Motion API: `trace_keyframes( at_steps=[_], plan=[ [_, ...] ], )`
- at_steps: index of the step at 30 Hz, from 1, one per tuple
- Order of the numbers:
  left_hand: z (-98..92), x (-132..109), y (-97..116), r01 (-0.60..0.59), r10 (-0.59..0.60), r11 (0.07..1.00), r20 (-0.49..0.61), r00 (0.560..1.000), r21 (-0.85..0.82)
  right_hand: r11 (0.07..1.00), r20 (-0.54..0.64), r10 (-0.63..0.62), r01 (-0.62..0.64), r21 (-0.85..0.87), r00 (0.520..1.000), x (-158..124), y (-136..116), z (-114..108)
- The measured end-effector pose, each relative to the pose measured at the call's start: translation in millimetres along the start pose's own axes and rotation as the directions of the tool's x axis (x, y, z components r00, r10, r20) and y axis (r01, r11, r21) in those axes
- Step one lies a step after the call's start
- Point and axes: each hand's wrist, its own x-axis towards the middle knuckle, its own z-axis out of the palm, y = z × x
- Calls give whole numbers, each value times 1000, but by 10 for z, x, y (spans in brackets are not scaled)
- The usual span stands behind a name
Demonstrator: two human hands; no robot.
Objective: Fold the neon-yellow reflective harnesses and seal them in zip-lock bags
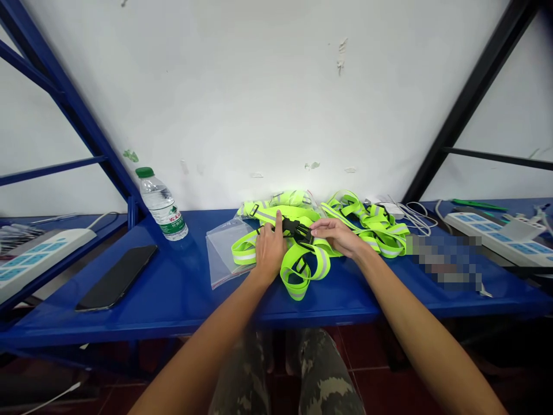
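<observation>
A tangle of neon-yellow reflective straps [302,262] lies mid-bench [181,288], near the wall. Its black buckle [296,229] sits between the hands. The left hand [270,248] pinches the buckle's left end and the right hand [337,235] grips its right end. A clear zip bag [221,253] lies just left, partly under the straps.
</observation>
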Motion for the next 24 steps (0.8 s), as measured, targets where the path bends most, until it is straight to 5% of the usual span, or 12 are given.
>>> trace_keyframes(
  at_steps=[9,24],
  plan=[
    [10,-13,-21,-24,26,999,-102,994,22,999,-5,-13,12,-47,1000,17,23,-35],
    [-90,-23,35,-241,248,968,-94,964,72,999,92,34,-32,-25,995,-28,-34,-47]
  ],
)
